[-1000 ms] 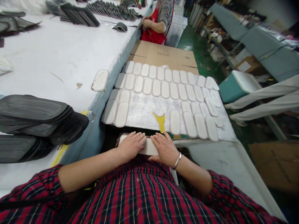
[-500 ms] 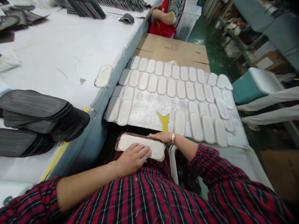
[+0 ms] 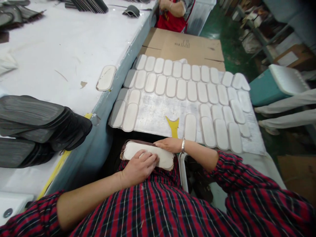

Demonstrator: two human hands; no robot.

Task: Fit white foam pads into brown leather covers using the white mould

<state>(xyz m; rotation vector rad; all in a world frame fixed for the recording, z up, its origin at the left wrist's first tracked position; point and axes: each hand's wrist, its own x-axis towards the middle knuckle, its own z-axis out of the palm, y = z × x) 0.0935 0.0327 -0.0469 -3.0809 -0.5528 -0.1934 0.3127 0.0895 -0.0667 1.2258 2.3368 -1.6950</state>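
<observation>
In the head view, the pad point(image 3: 130, 150) in hand, white with a brown border, lies at the person's waist, apparently on the lap. Its long axis runs crosswise to the body, the right-hand end tipped slightly toward the wearer. Both hands touch it, so neither has to reach. The left hand point(image 3: 140, 167) comes over the near long side and lies across the pad's middle, fingers together, slightly bent and resting on the white face rather than wrapped around it. The right hand point(image 3: 170, 144) is at the far long side toward the right end, fingers pointing left along the brown border; whether they pinch that border or merely lie against it, I cannot tell.

Beyond the pad, across a dark gap, stands the low desk point(image 3: 155, 112) with rows of white pads point(image 3: 181, 89) on it and a yellow cutout point(image 3: 173, 126) at its near edge, just beyond the right hand.

The left hand covers part of the white face, and its thumb is hard to make out. The pad's underside is hidden. A co-worker in a red apron point(image 3: 170, 20) is cut off by the top edge, and the contents of the bin point(image 3: 182, 169) below the right forearm are too dark to identify.
</observation>
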